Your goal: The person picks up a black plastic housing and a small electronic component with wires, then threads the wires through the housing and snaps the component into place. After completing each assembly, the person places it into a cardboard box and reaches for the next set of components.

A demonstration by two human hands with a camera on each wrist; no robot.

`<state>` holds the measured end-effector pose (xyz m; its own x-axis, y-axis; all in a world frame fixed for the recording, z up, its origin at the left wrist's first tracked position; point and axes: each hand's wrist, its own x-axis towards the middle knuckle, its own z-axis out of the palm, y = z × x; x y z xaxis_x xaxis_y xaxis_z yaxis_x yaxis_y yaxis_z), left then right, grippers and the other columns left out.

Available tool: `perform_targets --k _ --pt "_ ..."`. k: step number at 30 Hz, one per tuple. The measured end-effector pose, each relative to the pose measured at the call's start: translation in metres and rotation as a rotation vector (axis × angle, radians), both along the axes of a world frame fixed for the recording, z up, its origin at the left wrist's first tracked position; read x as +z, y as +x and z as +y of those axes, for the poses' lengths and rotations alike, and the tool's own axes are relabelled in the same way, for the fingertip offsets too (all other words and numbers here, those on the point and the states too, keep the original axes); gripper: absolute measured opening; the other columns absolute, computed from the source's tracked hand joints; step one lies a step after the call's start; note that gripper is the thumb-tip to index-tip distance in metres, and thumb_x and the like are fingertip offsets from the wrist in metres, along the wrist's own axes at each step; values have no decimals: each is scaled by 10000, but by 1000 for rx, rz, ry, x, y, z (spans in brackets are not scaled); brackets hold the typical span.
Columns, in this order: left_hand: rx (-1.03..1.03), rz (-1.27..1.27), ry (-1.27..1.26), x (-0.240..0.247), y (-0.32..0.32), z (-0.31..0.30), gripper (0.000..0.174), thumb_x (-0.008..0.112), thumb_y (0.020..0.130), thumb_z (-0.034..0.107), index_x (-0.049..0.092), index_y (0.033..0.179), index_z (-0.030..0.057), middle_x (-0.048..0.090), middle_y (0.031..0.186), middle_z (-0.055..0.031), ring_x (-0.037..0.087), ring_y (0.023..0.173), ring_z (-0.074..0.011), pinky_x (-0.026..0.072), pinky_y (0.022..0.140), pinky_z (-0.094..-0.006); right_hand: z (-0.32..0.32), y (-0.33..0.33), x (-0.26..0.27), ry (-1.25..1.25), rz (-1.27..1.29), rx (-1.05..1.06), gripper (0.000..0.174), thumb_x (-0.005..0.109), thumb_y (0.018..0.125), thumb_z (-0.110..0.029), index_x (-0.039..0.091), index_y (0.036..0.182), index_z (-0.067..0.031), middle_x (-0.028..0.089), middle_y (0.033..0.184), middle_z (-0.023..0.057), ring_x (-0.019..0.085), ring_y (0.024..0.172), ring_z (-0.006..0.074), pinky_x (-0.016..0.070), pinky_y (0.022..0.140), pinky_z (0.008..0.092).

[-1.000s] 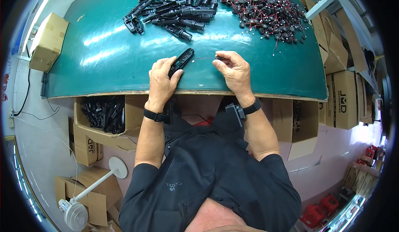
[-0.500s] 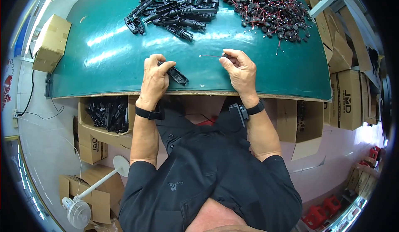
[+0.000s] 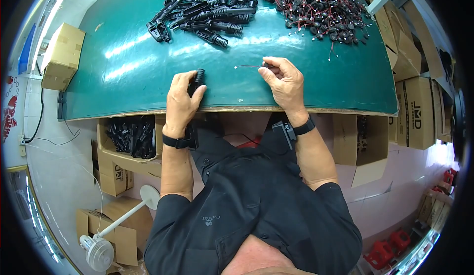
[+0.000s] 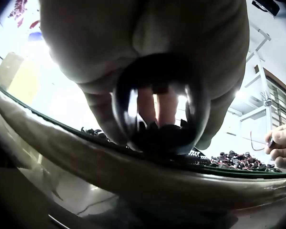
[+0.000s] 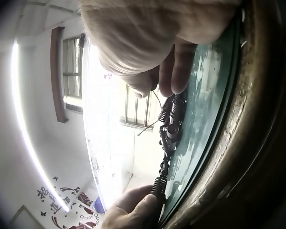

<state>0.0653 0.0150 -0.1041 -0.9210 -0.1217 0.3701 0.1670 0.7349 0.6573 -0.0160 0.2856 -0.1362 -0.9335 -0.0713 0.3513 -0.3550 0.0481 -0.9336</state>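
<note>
My left hand [image 3: 182, 100] grips a black plastic housing [image 3: 198, 79] near the table's front edge, its ribbed, spring-like end pointing away from me. In the left wrist view the other end of the housing [image 4: 162, 143] faces the camera, round, dark and glossy. Off to the right, my right hand [image 3: 286, 85] pinches a small black round part [image 3: 267, 65] between thumb and fingers, mostly covered by them. From it a thin red wire [image 3: 251, 67] reaches left to a tiny white connector [image 3: 236, 67]. The two hands are apart.
On the green table [image 3: 143, 87] lie a heap of similar black housings [image 3: 217, 14] and, right of it, a pile of round black parts with red wires [image 3: 321, 13]. Below the edge stand an open carton of black pieces [image 3: 131, 137] and another carton [image 3: 371, 142].
The housing has been turned round in my left hand: its hollow face showed earlier, and now its ribbed end points away. My right hand has shifted slightly right, still pinching the wired part.
</note>
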Motion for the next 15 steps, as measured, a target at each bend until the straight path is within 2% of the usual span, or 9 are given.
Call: perform_targets --k 3,4,8,10,13,15 --pt "66 -33 -312 0 12 -9 438 851 873 140 716 1274 28 691 1135 -157 675 1036 -346 558 891 -419 -1 1 2 14 4 -4 261 843 904 -33 771 1154 -15 755 1021 78 758 835 143 611 746 272" --pt "70 -37 -313 -1 16 -9 438 851 873 140 716 1274 28 691 1135 -157 675 1036 -346 558 891 -419 -2 2 3 19 -2 -7 263 843 900 -29 767 1152 -14 755 1025 82 760 835 147 612 747 275" --pt "126 -108 -248 -4 19 0 448 852 875 121 706 1285 14 697 1151 -164 678 1040 -355 562 891 -406 -5 2 3 40 53 -29 277 847 883 -13 753 1144 -21 753 1036 97 762 843 169 615 740 288" --pt "17 -45 -112 -3 15 7 449 850 884 123 703 1296 22 699 1156 -158 679 1045 -339 557 909 -397 -7 3 7 48 81 -37 284 849 876 -7 748 1140 -25 751 1041 102 762 846 178 616 737 294" --pt "-45 30 3 -11 9 16 455 851 885 115 696 1304 28 697 1161 -150 677 1052 -323 550 929 -391 -5 6 17 125 385 -120 294 865 874 -4 747 1141 -32 756 1084 115 755 887 198 617 757 282" --pt "-37 121 99 -21 6 21 466 855 879 95 686 1309 30 692 1164 -141 670 1061 -307 541 951 -389 -5 10 26 141 475 -143 304 870 864 0 742 1139 -30 755 1090 123 755 891 221 621 753 292"
